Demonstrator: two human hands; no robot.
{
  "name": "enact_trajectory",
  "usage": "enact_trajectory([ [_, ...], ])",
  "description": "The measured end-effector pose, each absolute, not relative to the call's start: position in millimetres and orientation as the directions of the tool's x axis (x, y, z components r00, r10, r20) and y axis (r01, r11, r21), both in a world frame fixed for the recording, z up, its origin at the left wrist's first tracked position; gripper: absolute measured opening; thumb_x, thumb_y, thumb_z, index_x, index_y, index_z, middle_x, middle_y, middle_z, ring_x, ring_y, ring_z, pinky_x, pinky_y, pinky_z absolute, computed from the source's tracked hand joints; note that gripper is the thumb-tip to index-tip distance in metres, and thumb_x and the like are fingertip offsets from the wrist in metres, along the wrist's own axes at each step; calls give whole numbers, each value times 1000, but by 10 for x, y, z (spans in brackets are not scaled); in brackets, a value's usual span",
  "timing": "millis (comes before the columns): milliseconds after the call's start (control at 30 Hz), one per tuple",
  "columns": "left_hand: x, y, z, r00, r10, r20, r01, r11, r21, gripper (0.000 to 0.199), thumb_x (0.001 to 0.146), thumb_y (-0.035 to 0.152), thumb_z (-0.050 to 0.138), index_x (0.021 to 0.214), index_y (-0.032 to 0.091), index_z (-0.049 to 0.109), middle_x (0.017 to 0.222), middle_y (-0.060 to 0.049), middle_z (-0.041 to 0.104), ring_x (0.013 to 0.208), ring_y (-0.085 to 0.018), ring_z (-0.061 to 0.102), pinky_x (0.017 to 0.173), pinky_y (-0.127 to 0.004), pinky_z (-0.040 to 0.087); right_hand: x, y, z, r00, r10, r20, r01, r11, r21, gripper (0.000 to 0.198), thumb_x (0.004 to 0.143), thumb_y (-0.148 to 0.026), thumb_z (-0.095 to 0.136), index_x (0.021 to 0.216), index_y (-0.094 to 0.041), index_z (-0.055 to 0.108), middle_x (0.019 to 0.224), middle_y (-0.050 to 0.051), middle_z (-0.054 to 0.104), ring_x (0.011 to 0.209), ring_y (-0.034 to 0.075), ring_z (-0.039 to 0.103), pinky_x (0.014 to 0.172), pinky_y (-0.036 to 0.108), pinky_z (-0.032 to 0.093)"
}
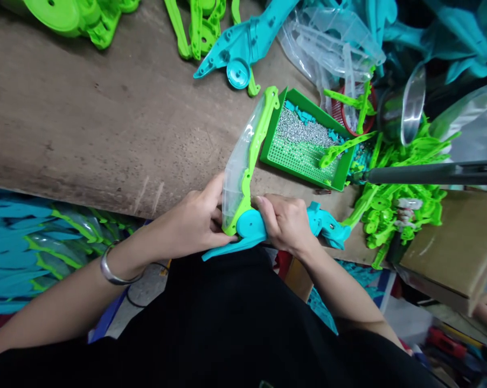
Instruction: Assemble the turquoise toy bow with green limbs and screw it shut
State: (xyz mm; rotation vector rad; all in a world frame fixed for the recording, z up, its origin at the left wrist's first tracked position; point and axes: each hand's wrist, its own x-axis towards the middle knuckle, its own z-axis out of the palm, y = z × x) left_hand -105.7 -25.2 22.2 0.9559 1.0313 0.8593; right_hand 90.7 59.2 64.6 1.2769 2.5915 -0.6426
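Note:
At the table's front edge I hold a plastic assembly made of a turquoise body [251, 223] with a round disc and a lime-green arm [258, 137] that carries a clear curved panel [236, 167]. My left hand [193, 218] is closed around the lower end of the clear panel and green arm, beside the disc; some of its fingertips are hidden behind the part. My right hand [289, 221] is wrapped around the turquoise body, its thumb close to the disc. The green arm points away from me, its far end near the green basket [268, 145].
The basket holds small metal screws [304, 129] and turquoise bits. A turquoise half-shell [247, 43] lies beyond it. Green parts [405, 210] pile up at right, near a dark bar [433, 173], a metal bowl [413, 105] and a cardboard box [441, 242]. Turquoise-and-green pieces [29, 248] fill the lower left.

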Motion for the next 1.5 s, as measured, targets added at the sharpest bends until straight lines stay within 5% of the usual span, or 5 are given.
enact_trajectory([
  [233,-1101,-184,189,336,876,-345,-129,406,905,100,71,26,81,152,27,22,92,-6,74,74,-24,74,58,-28,61,836,611,681,-550,728,-409,835,488,-255,60,103,-49,28,74,-17,70,73,7,72,65,15,61,63,29,32],
  [600,-1116,-115,197,318,885,-340,-80,382,921,90,71,28,84,143,26,31,92,-5,71,71,-20,72,55,-24,58,815,676,734,-522,739,-426,851,481,-209,59,103,-56,30,90,-23,78,80,7,76,70,18,66,60,30,23],
  [933,-1133,-120,193,288,922,-259,-118,302,946,128,71,22,81,158,34,-12,107,-8,70,72,-17,72,62,-23,59,843,696,666,-551,744,-378,834,503,-225,62,103,-53,30,81,-18,76,73,7,73,64,16,61,61,31,24],
  [1200,-1126,-101,216,429,806,-408,-237,536,810,52,73,28,80,120,15,63,105,-10,75,96,-23,72,82,-29,61,807,724,554,-535,757,-374,841,520,-151,60,104,-50,30,80,-19,75,79,8,76,67,18,65,60,31,25],
  [1500,-929,-81,183,173,828,-533,-243,560,792,61,58,27,89,110,13,59,100,-8,76,89,-22,74,80,-33,62,725,782,527,-485,766,-422,864,495,-95,62,104,-53,25,96,-21,77,90,12,78,80,25,72,68,31,40],
])
